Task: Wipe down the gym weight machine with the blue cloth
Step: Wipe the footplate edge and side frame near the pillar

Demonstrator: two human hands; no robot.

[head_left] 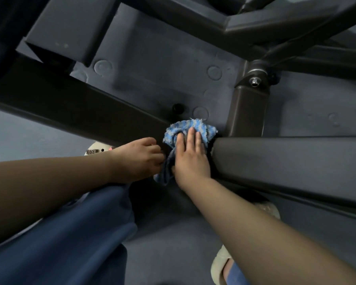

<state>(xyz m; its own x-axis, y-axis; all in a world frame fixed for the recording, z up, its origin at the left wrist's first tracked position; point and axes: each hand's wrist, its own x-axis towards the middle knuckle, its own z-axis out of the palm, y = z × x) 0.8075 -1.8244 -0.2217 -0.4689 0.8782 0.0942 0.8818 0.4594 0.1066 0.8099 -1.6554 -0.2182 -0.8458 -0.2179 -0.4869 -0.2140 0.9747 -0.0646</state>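
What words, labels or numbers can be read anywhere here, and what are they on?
Nothing here can be read for certain.
Pale shoe beside the left hand: a small dark strip of marks, too blurred to read.
Black frame of the weight machine: no label or number shows.
Blue cloth under the right hand: stripes only, no text.
Grey floor: round marks, no writing.

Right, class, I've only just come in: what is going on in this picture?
A person crouched low is wiping the dark frame of a gym weight machine. The right hand presses a blue cloth with straight fingers onto the spot where the frame bars meet. The left hand, fingers curled, grips the cloth's lower end beside it. The person's blue trousers and a pale sandal show below.
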